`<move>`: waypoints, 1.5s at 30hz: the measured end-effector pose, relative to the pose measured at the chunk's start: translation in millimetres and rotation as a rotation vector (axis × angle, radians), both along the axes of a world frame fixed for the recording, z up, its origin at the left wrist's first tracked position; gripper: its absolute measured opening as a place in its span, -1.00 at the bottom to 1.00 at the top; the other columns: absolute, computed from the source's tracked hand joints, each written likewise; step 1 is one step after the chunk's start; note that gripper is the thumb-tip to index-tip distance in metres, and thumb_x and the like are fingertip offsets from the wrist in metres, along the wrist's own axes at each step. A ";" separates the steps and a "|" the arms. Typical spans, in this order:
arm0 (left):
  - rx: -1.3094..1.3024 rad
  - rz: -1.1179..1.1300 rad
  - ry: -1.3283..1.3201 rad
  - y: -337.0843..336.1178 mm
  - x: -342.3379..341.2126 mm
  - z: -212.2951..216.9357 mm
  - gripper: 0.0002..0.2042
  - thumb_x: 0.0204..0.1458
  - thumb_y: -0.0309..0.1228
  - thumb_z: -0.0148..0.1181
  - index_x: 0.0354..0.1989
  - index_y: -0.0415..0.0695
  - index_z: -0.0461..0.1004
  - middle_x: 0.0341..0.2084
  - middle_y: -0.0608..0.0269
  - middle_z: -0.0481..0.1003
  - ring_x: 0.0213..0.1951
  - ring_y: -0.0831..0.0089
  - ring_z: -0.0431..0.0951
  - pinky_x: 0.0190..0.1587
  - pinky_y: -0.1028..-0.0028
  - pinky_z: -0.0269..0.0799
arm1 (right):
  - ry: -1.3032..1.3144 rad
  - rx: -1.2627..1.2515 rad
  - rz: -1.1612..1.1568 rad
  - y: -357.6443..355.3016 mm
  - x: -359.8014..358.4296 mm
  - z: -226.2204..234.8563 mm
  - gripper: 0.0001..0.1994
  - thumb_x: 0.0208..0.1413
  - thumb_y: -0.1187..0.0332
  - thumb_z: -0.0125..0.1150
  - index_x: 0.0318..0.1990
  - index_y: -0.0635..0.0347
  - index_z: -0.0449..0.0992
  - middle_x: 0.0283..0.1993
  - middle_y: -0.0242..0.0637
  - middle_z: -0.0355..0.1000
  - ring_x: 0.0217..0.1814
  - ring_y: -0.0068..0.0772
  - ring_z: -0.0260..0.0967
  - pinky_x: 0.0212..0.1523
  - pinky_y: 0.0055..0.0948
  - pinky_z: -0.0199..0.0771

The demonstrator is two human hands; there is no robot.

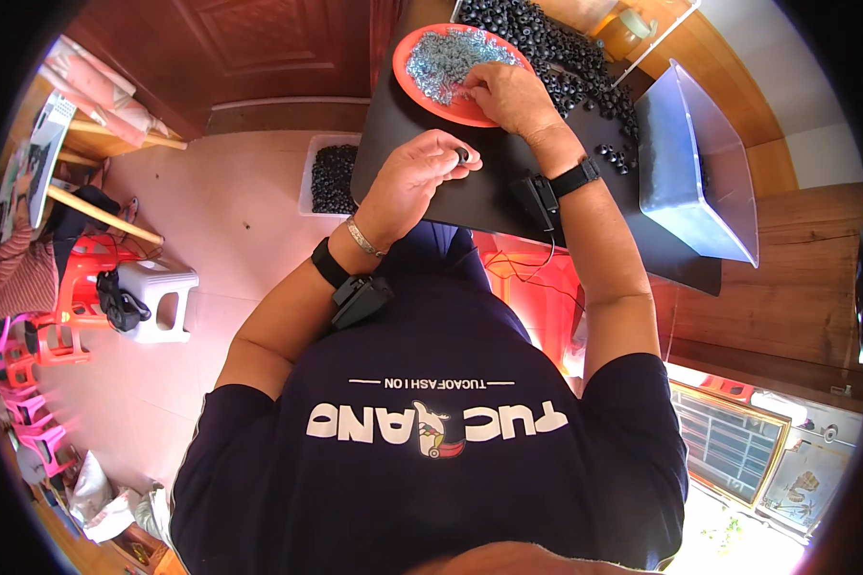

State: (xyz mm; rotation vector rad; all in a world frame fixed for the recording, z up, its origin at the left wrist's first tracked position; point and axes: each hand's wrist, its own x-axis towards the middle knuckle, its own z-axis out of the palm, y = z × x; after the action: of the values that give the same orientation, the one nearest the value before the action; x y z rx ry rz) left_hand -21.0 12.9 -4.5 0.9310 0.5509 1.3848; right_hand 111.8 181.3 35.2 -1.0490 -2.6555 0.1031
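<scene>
Between the thumb and fingers of my left hand is a small round black part, held over the near edge of the dark table. My right hand reaches over the rim of a red plate, its fingertips pinched together among many small silver metal pieces. Whether a piece sits in that pinch is too small to tell. Behind the plate and to its right spreads a heap of similar black parts.
A translucent plastic bin stands tilted at the table's right. Several loose black parts lie beside it. Left of the table, a tub of black parts is on the floor. A white stool and another person's striped sleeve are farther left.
</scene>
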 end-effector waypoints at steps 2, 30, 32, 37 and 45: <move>0.007 0.009 -0.001 -0.4 -0.5 1.0 -0.82 0.16 -0.43 -0.09 -0.18 -0.24 0.40 -0.17 0.13 0.46 -0.02 0.30 0.43 0.11 0.33 0.24 | 0.020 0.004 0.006 -1.2 -1.8 0.2 -0.83 0.03 0.28 0.05 -0.30 0.02 0.56 -0.31 -0.19 0.53 -0.18 -0.15 0.47 -0.15 -0.22 0.44; 0.008 0.016 -0.077 3.3 1.4 -6.1 -0.81 0.14 -0.43 -0.03 -0.17 -0.28 0.41 -0.23 0.19 0.48 -0.16 0.48 0.46 -0.01 0.47 0.32 | 1.229 -1.103 0.167 -117.3 30.7 0.5 -0.87 0.03 0.45 0.26 -0.25 0.23 0.55 -0.36 -0.40 0.50 -0.36 -0.63 0.39 -0.34 -0.64 0.36; 0.011 0.018 -0.072 2.7 1.5 -6.2 -0.81 0.14 -0.43 -0.03 -0.17 -0.29 0.41 -0.24 0.19 0.48 -0.17 0.49 0.46 -0.01 0.47 0.32 | 1.185 -1.051 0.131 -121.1 28.8 -1.8 -0.88 0.02 0.46 0.27 -0.27 0.23 0.56 -0.36 -0.40 0.50 -0.35 -0.64 0.39 -0.31 -0.64 0.37; -0.002 0.023 -0.107 4.8 -0.1 -10.8 -0.80 0.15 -0.44 -0.04 -0.17 -0.32 0.41 -0.25 0.20 0.47 -0.16 0.50 0.45 -0.01 0.46 0.32 | 1.147 -0.972 0.113 -129.3 25.7 2.2 -0.90 0.00 0.49 0.28 -0.29 0.23 0.57 -0.37 -0.42 0.50 -0.30 -0.65 0.39 -0.22 -0.61 0.39; 0.054 -0.017 -0.049 4.8 -1.6 -13.5 -0.74 0.18 -0.44 -0.07 -0.06 -0.36 0.36 -0.15 0.10 0.45 -0.06 0.39 0.44 0.07 0.38 0.29 | 1.117 -0.829 0.073 -129.6 27.2 -6.7 -0.87 -0.03 0.51 0.31 -0.29 0.25 0.56 -0.36 -0.37 0.50 -0.30 -0.61 0.42 -0.21 -0.61 0.43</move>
State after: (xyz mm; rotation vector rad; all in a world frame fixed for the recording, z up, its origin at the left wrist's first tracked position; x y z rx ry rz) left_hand -22.6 17.6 -18.0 0.9405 0.4695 1.4089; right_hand 139.0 51.7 28.5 -0.7037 -1.5666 1.4151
